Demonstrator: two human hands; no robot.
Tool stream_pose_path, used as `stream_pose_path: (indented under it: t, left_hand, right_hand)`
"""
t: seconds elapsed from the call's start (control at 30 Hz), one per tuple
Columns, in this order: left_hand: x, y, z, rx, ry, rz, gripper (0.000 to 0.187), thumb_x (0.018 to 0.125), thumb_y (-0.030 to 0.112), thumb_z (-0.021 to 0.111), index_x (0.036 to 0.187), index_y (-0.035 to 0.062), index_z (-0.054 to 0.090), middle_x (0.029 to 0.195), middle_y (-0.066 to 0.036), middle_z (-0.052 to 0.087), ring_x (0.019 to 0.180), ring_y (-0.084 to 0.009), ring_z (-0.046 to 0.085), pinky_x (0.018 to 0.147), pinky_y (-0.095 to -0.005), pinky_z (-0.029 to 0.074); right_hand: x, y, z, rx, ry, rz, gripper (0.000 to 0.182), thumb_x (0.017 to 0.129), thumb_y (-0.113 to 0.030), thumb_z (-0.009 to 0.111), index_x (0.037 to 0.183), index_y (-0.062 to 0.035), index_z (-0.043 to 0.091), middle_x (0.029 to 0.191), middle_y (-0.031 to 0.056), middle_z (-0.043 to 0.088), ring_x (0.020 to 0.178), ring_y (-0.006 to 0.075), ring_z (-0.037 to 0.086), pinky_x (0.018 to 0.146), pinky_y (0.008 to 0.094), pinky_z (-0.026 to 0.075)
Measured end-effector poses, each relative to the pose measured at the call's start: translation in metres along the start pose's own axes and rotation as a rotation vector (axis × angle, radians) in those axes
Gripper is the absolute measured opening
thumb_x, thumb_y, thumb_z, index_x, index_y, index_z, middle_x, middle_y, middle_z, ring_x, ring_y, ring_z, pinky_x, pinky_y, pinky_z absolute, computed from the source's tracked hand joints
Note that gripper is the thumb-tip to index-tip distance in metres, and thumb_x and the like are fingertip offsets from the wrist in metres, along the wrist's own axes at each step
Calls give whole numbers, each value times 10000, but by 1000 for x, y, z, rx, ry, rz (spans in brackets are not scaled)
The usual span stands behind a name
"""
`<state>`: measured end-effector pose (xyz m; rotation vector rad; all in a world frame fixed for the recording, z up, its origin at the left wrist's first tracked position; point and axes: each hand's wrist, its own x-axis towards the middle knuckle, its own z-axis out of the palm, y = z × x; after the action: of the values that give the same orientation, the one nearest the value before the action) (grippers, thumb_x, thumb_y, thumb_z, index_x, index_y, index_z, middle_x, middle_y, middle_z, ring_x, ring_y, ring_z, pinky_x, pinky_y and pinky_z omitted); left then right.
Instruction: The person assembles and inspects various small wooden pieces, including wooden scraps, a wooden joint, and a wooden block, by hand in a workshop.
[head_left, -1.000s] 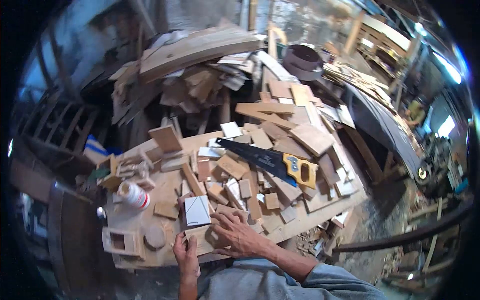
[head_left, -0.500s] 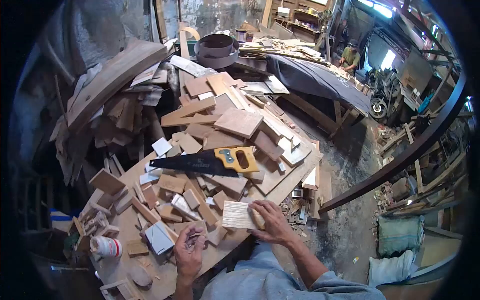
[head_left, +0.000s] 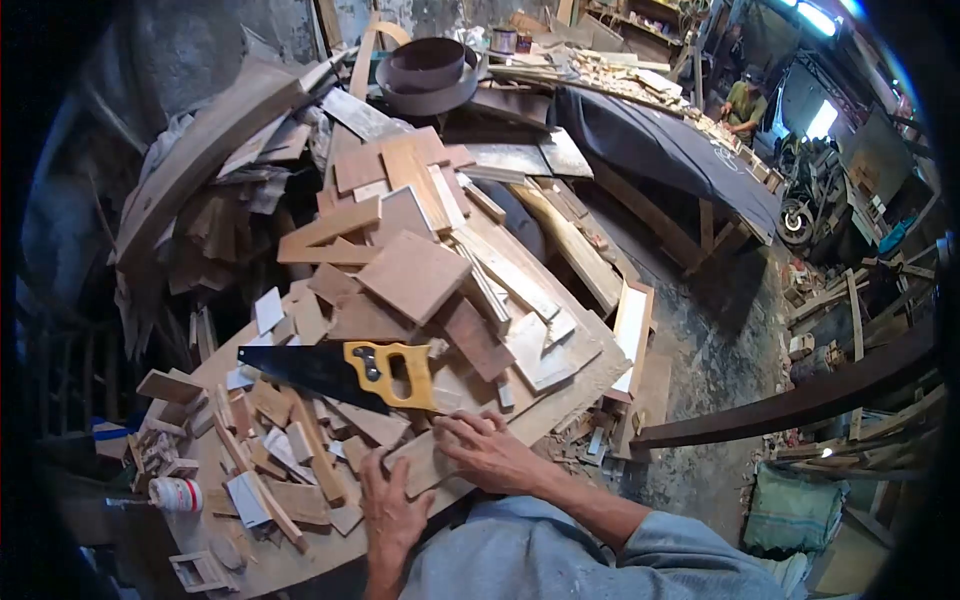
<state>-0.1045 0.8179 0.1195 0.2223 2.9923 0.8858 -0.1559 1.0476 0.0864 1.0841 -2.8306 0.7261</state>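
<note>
My left hand is at the front edge of the cluttered table, its fingers and thumb closed round the left end of a wooden block. My right hand grips the same block from the other side, with its fingers over the top. Part of the block is hidden beneath that hand. Just beyond both hands lies a handsaw with a dark blade and a yellow handle, resting flat on wood offcuts. None of the fingers touch the saw.
Larger boards are heaped behind the saw. A white jar stands at the table's left side, near a small wooden frame. A dark curved beam crosses on the right. Another person works at the far table.
My left hand, earlier empty with curled fingers, now holds the block. My right hand moved left toward it; the pale striped face it showed is out of sight. The view shifted right.
</note>
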Motion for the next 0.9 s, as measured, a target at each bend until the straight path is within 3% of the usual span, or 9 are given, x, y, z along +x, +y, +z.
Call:
stream_pose_path:
  t: [0.07,0.2,0.27,0.43,0.53,0.6,0.7,0.9]
  left_hand:
    - [0,-3,12,57,6,-33,740,650,162,932,1289,34,580,1426,-263,453,1386,-481,401,1154,-556,382]
    - [1,-10,27,94,55,-37,792,642,142,918,1321,37,524,1425,-273,456,1377,-494,405,1175,-555,358]
    - [-2,-7,28,97,43,-52,798,640,139,914,1327,32,522,1433,-278,453,1372,-497,409,1178,-555,358]
    - [-1,-4,25,110,27,-60,805,638,134,912,1337,31,528,1432,-282,458,1372,-494,417,1180,-551,365]
    - [0,2,23,83,45,-97,742,672,138,917,1313,30,561,1433,-267,455,1400,-475,399,1185,-545,360]
    - [-1,0,25,71,59,-80,741,679,131,915,1324,36,562,1442,-259,455,1412,-470,395,1187,-543,360]
    - [-5,2,26,69,68,-86,744,696,130,906,1347,33,558,1471,-254,448,1438,-463,379,1203,-532,349]
    - [-20,-7,31,29,103,-80,703,725,179,892,1355,36,616,1535,-251,478,1475,-470,368,1218,-553,330]
  right_hand:
    - [-2,6,0,45,39,-50,532,828,-253,770,1317,-122,609,1562,134,469,1465,309,407,1120,521,352]
    - [-11,12,-31,247,82,-23,443,898,-230,748,1302,-111,614,1517,158,490,1446,322,423,1108,522,355]
    - [-12,43,-50,341,297,39,433,890,-188,774,1289,-110,623,1460,176,536,1349,342,524,1076,514,393]
    - [-19,122,-100,259,599,278,414,862,-90,796,1255,-48,674,1377,232,596,1225,406,614,1045,455,489]
    - [-25,146,-131,151,701,424,363,886,-73,762,1225,8,663,1315,241,618,1183,393,641,1028,443,510]
    - [-24,143,-140,239,668,502,350,898,-74,747,1225,15,658,1297,236,626,1173,402,648,1018,432,516]
    - [-13,131,-127,219,597,430,348,899,-70,742,1226,18,658,1283,232,631,1151,409,656,1008,430,520]
    - [34,93,-84,62,487,328,518,865,-170,767,1347,-64,607,1426,245,506,1262,431,543,1055,549,430]
